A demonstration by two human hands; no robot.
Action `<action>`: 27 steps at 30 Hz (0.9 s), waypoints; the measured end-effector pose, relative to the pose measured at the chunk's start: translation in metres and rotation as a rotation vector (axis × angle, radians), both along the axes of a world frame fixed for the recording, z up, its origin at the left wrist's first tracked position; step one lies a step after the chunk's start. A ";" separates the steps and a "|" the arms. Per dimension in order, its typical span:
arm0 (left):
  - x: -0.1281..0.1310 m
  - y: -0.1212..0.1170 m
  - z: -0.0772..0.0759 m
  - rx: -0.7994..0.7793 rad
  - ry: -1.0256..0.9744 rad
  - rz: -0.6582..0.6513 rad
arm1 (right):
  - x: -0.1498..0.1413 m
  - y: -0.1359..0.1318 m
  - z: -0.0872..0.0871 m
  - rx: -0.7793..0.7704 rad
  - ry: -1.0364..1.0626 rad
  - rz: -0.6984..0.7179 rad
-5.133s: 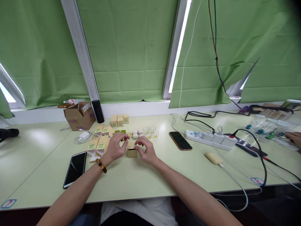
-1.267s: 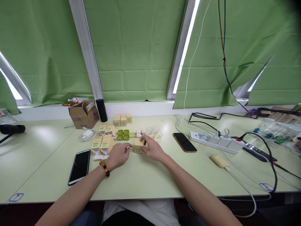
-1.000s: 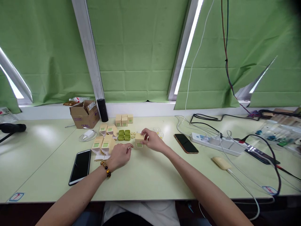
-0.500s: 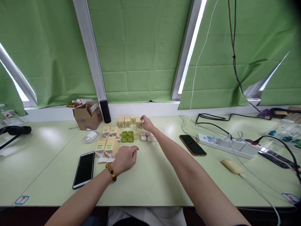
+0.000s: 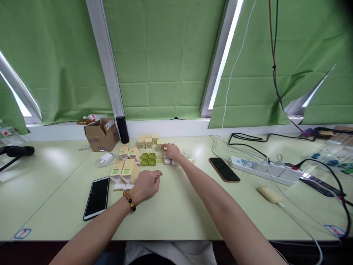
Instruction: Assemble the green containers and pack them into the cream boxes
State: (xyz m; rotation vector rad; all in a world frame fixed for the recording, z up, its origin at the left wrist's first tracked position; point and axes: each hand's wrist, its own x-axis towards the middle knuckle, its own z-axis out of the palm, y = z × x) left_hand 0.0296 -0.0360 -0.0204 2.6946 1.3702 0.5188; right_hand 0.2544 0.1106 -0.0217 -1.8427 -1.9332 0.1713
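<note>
My right hand (image 5: 171, 151) reaches to the far side of the table, its fingertips closed at the right side of a small cream box (image 5: 160, 148) with a green label. Beneath that hand lie white rounded pieces (image 5: 167, 161), partly covered by it. My left hand (image 5: 149, 184), with a beaded bracelet (image 5: 129, 201) at the wrist, rests loosely curled on the table; no object shows in it. Left of it stand larger cream boxes with open white flaps (image 5: 129, 171). Between the hands sit small green square cups (image 5: 148, 159), with tiny pale pieces (image 5: 159, 159) beside them.
More small cream boxes (image 5: 148, 141) stand at the back near a black cylinder (image 5: 122, 129) and a cardboard carton (image 5: 102, 136). Phones lie at left (image 5: 96, 198) and right (image 5: 224, 169). A power strip (image 5: 261, 170) with cables fills the right side. Clear round pieces (image 5: 190, 156) lie beyond my right forearm.
My right hand has come lower and nearer to me at the small box, which now shows lower and slightly further left. My left hand keeps its place.
</note>
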 end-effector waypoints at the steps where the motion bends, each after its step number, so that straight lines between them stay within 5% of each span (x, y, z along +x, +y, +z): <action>1: 0.000 0.000 0.000 0.000 0.003 0.000 | -0.001 0.000 0.001 -0.011 -0.019 0.003; 27: 0.001 0.000 0.001 -0.019 0.054 -0.010 | -0.033 0.011 0.005 -0.091 -0.110 0.047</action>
